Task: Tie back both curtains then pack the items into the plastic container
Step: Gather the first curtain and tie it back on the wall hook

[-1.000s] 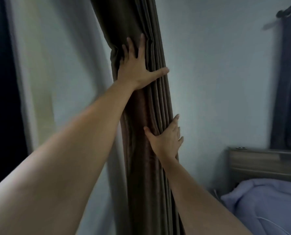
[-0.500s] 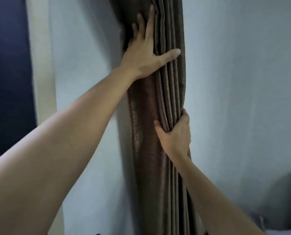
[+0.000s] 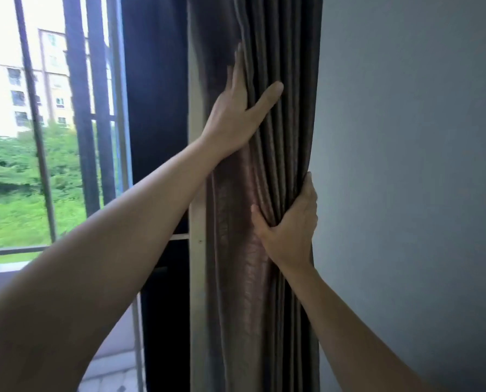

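Overexposed daylight floods the window (image 3: 7,89), the wall (image 3: 411,171) dim, edges soft

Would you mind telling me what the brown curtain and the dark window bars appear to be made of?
The curtain looks like woven fabric with a slight satin sheen, likely synthetic: it falls in soft pleats and shows shiny, crinkled highlights. The window bars are probably painted metal: they are thin, straight and uniformly dark, though the backlight hides their surface finish.

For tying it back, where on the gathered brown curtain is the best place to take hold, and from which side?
Probably around the bunched pleats, from the wall side, as the right hand does: the curtain hangs as a narrow vertical bundle, so the grip can close round its free right edge.
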